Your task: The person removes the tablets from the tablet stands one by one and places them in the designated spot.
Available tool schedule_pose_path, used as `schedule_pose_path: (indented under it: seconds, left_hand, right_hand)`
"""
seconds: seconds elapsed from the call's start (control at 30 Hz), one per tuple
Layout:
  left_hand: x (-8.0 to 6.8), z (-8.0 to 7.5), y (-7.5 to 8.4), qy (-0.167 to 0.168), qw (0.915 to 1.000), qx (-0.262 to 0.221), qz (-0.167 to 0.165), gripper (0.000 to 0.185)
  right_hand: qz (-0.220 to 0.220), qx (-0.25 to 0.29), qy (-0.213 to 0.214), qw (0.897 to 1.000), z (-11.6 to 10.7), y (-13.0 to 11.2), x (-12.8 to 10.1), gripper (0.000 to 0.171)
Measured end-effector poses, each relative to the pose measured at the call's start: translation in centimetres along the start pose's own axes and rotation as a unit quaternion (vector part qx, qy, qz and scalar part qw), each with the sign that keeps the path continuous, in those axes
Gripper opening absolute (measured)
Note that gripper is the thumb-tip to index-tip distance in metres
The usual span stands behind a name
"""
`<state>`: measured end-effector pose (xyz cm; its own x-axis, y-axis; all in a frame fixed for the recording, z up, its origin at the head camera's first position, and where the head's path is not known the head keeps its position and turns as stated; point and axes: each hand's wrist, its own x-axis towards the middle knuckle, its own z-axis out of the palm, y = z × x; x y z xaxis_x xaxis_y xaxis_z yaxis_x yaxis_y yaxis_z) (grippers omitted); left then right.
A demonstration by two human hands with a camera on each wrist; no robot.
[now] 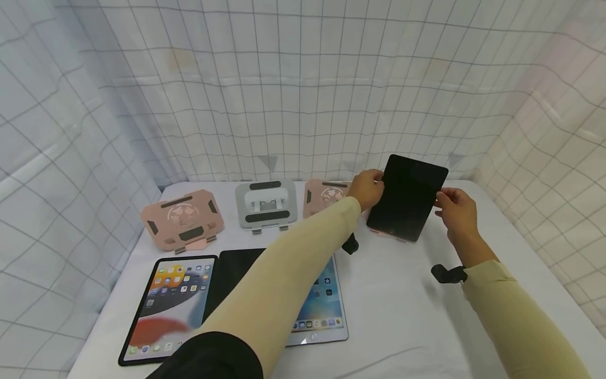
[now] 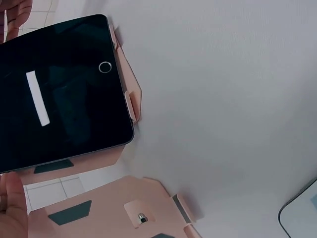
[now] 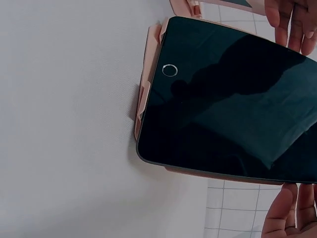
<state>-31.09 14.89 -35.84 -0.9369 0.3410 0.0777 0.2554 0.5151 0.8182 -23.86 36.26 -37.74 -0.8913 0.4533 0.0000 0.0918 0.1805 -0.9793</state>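
1. White gridded cloth walls in a white-covered table on three sides, and every place below is given from the dark tablet held upright toward the table's far right.
2. Left hand: its fingers curl round the tablet's left edge. Right hand: its fingertips pinch the right edge. Both hands clamp the one tablet, which stands tilted back with its home button at the bottom.
3. Directly behind and beneath the tablet sits a pink stand; the wrist views show its lip tabs just beside the tablet's lower edge, though I cannot tell whether the edge is fully seated in them.
4. Step in hand, as I judge it: setting the tablet onto that stand. The next move calls for lowering the bottom edge squarely behind the tabs, leaning the back against the plate, then easing both grips off without tipping it.
5. Left of the tablet stand another pink stand, then a silver stand, and farthest left a third pink stand.
6. Nearer the person, left of the tablet, three more tablets lie flat: a lit black-framed tablet, a dark one, and a white-framed tablet partly hidden by the left sleeve.
7. No brand or writing is legible; only app icons show on the lit screens.
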Motion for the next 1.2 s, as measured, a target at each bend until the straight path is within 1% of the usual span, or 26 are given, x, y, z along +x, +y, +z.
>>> schedule_pose_path:
  seconds: [0.13,0.27,0.43,0.47,0.5,0.67,0.8,0.87,1.07,1.2]
  left_hand:
    - [0.0,0.2,-0.1,0.030,0.9989,-0.032,-0.014,0.030]
    - [-0.1,0.2,-0.1,0.057,0.9967,-0.057,-0.014,0.022]
    - [-0.4,0.2,0.2,0.073,0.9946,-0.074,-0.009,0.019]
    - [-0.5,0.2,0.3,0.074,0.9942,-0.077,-0.010,0.019]
    - [-0.5,0.2,0.3,0.075,0.9939,-0.079,-0.012,0.018]
    - [-0.9,0.2,0.3,0.075,0.9926,-0.095,-0.017,0.015]
    - [-1.2,0.1,0.1,0.069,0.9921,-0.104,-0.014,0.013]
    - [-1.4,0.0,0.0,0.065,0.9916,-0.111,-0.015,0.012]
    - [-2.2,-0.2,-0.5,0.050,0.9883,-0.144,-0.006,0.012]
    - [-2.7,-0.6,-0.8,0.045,0.9857,-0.162,0.009,0.012]
  right_hand:
    - [-0.004,0.005,0.019,1.000,0.2,0.1,-0.1,0.003]
    - [-0.013,-0.002,0.026,1.000,0.3,0.1,-0.3,0.004]
    - [-0.029,0.032,0.017,0.999,0.3,0.0,-0.6,0.004]
    - [-0.032,0.028,0.014,0.999,0.2,0.0,-0.8,0.005]
    - [-0.034,0.031,0.011,0.999,0.2,0.0,-0.9,0.005]
    - [-0.042,0.007,-0.001,0.999,-0.2,0.1,-1.4,0.009]
    - [-0.041,0.030,-0.007,0.999,-0.2,0.0,-1.6,0.012]
    - [-0.043,0.032,-0.008,0.999,-0.2,-0.1,-1.8,0.013]
    - [-0.059,0.046,-0.005,0.997,-0.4,-0.4,-2.7,0.003]
    - [-0.078,0.061,-0.011,0.995,-0.5,-1.0,-3.2,0.006]
